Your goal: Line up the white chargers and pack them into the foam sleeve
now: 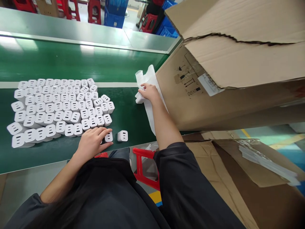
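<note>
Many white charger blocks (58,106) with slots on their top faces stand packed in rows on the green belt. My left hand (92,143) is at the near right corner of the group, thumb and fingers curled around a white charger (109,136). A single white charger (122,136) stands just to its right, apart from the rest. My right hand (150,92) is closed over white chargers (139,100) beside the big carton. How many it grips is hidden by the fingers. A crumpled white foam sheet (150,118) lies under and behind that hand.
A large cardboard carton (190,105) with raised flaps rises on the right. Another open carton (221,165) is on the floor below it. A red stool (145,168) stands at the belt's near edge. Blue crates (114,14) and red stools are beyond the metal ledge.
</note>
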Demonstrator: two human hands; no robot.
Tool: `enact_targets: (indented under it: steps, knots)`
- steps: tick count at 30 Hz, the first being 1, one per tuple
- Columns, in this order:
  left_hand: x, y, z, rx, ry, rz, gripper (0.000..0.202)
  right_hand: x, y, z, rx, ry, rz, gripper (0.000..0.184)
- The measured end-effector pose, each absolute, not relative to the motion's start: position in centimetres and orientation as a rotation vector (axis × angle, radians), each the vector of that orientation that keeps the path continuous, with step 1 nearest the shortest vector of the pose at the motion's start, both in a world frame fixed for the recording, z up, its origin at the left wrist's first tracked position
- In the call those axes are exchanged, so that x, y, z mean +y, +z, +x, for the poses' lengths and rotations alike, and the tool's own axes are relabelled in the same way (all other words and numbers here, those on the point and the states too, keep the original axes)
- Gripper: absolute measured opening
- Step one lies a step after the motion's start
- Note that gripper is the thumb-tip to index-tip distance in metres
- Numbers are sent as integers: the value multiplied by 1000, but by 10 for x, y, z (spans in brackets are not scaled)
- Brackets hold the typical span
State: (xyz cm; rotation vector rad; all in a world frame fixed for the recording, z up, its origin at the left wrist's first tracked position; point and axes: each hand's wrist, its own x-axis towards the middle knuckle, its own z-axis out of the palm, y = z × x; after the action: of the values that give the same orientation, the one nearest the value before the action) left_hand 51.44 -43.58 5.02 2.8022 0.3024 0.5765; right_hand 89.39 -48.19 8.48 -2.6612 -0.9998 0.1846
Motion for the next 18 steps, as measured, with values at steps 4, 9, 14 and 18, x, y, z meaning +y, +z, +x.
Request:
enact_targets:
  steps: [4, 9, 14, 18]
  knots:
    - [-436, 52, 515, 295, 590, 2813, 37, -481, 92, 908, -1038, 433, -2506, 64]
    - [-436, 53, 515, 300, 575, 2789, 37, -498, 103, 915, -1207, 600, -2384, 75]
    - [-436, 51, 515, 298, 574, 2797, 37, -503, 103, 910, -1381, 637, -2604, 93]
    - [-436, 50, 515, 298, 598, 2795, 37, -489, 97, 910, -1422, 522, -2580, 80]
